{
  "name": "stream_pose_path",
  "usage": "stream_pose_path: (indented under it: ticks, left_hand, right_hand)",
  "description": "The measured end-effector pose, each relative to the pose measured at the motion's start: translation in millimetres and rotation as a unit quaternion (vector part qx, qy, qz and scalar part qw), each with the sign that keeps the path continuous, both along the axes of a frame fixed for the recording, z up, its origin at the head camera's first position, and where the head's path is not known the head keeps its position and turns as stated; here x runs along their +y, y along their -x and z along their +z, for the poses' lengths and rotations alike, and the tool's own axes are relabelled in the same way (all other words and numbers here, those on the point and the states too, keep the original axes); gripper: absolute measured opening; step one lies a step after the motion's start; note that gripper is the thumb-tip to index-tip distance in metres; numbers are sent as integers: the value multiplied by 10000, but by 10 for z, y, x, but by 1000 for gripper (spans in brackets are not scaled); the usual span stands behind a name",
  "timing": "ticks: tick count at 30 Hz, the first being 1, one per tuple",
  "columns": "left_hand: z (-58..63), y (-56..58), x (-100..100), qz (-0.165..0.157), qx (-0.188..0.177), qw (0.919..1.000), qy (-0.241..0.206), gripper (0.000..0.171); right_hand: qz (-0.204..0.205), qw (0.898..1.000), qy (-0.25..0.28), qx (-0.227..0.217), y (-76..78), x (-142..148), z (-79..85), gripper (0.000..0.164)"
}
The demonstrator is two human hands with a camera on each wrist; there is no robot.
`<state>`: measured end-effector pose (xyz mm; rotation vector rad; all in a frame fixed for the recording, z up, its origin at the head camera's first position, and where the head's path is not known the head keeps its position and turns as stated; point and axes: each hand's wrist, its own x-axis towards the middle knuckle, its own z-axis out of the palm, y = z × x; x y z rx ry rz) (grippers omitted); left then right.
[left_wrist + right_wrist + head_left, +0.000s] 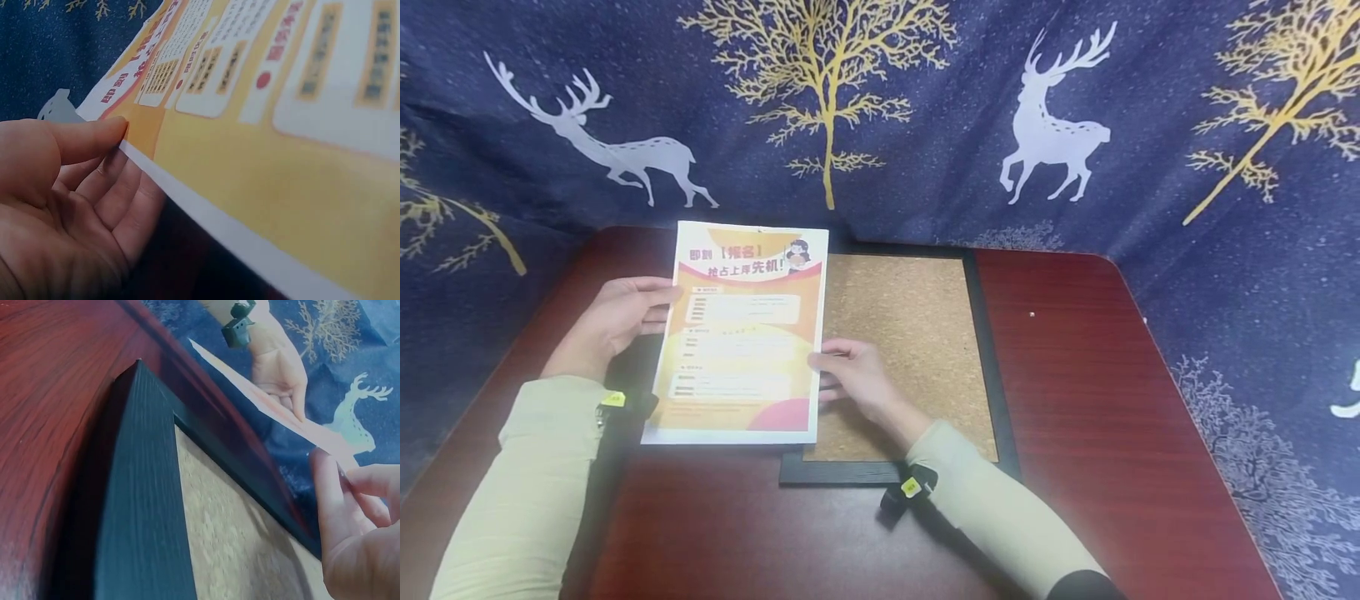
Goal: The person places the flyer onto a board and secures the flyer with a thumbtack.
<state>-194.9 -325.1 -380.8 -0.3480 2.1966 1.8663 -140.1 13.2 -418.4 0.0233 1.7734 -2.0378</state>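
A printed poster (pixel 745 333) in orange, yellow and pink is held up between both hands. The left hand (pixel 628 312) pinches its left edge, thumb on the printed face and fingers behind, as the left wrist view shows with the hand (pixel 75 187). At the right edge, lower down, the right hand (pixel 861 379) pinches the sheet between thumb and fingers. Beneath and to the right lies a cork board (pixel 910 358) with a black frame (pixel 992 367). The poster covers the board's left part in the head view. In the right wrist view the paper is raised above the frame (pixel 147 487).
The dark red table (pixel 1090 417) extends around the board. A small pale speck (pixel 1032 314) lies to the board's right. Behind the table hangs a blue cloth (pixel 917 150) printed with deer and trees. Each wrist wears a small black camera (pixel 895 500).
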Motion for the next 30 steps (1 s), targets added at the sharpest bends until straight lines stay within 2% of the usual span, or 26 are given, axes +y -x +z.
stream_pose_path:
  ticks: [4, 7, 12, 16, 17, 23, 30]
  left_hand:
    - [-10, 1, 34, -10, 44, 9999, -112, 21]
    - [-13, 2, 66, 0, 49, 9998, -176, 24]
    - [-4, 3, 123, -59, -1, 9997, -243, 19]
    - [-10, 10, 165, -138, -24, 9998, -127, 9]
    - [-17, 16, 178, -144, -24, 9999, -66, 12]
    - [-92, 62, 267, -239, 33, 9992, 327, 52]
    - [-103, 68, 393, -307, 122, 9991, 261, 59]
  right_hand:
    - [-12, 9999, -109, 12, 4, 62, -7, 20]
    - [-33, 9999, -122, -23, 7, 104, -22, 21]
    - [-96, 9998, -175, -58, 5, 172, -31, 23]
    - [-103, 9996, -257, -44, 13, 234, -42, 24]
    - [-101, 9995, -286, -18, 18, 254, -48, 24]
    - [-133, 9991, -394, 0, 49, 390, -94, 26]
    - [-165, 9991, -379, 22, 32, 530, -119, 25]
